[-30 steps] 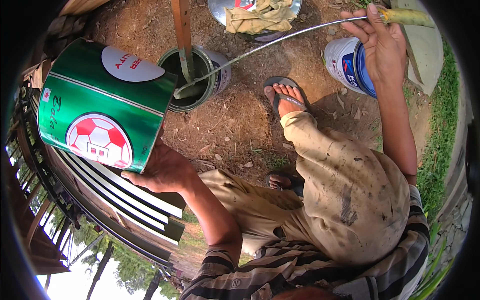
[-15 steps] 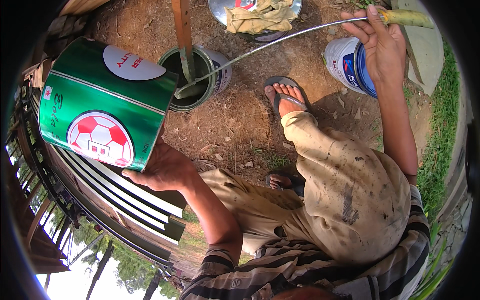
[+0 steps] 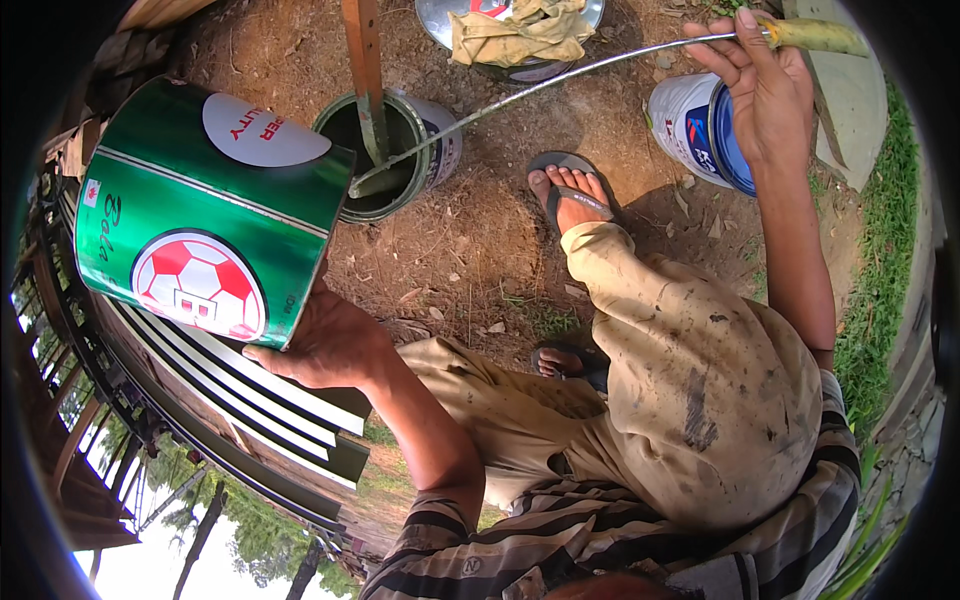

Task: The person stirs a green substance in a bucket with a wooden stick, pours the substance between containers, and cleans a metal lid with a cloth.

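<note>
Head view shows the left hand (image 3: 335, 340) cradling a green can (image 3: 215, 215) by its near end, left of an open pail (image 3: 441, 150), likely bearing its weight, while the right hand (image 3: 772, 108) pinches a rod (image 3: 560, 79) near its handle (image 3: 825, 37).

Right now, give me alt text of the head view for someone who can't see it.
A person's left hand holds a tilted green can beside an open can on the dirt. The right hand holds a long metal rod near its yellowish handle; the rod's far end and a brown stick reach into the open can.
</note>
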Available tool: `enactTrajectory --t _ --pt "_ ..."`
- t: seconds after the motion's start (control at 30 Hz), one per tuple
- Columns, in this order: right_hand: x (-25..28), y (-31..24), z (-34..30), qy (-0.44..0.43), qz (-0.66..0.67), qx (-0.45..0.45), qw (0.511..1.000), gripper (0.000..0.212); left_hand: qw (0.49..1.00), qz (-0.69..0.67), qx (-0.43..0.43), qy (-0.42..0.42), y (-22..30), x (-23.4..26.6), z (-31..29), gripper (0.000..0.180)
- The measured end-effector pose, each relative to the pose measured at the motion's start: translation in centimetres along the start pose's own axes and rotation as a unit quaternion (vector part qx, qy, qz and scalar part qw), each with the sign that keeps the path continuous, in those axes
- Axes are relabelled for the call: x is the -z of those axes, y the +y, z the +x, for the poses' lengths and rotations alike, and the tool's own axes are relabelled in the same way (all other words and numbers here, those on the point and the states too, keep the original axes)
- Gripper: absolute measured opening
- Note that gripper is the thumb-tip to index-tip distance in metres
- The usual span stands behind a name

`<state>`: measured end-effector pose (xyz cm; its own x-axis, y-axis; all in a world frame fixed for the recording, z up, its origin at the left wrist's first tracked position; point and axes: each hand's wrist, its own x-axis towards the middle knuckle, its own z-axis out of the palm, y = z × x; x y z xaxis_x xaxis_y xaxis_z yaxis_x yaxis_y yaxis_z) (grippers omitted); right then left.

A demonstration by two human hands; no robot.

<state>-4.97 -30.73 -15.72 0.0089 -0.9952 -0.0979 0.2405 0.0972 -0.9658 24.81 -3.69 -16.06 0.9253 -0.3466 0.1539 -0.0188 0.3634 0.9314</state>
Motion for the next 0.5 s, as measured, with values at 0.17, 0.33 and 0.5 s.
enactTrajectory --t 0.17,0.33,0.5 --pt "0.05 -0.02 0.02 -0.006 0.004 0.005 1.0 0.019 1.0 0.019 0.006 -0.016 0.39 -0.28 -0.41 0.067" --pt "-0.03 0.03 0.09 -0.006 -0.003 0.013 1.0 0.02 1.0 0.011 0.008 -0.006 0.42 -0.56 -0.8 0.067" --pt "-0.2 0.01 0.07 0.002 -0.005 0.019 1.0 0.023 0.999 0.02 0.013 -0.024 0.15 -0.08 -0.65 0.068"
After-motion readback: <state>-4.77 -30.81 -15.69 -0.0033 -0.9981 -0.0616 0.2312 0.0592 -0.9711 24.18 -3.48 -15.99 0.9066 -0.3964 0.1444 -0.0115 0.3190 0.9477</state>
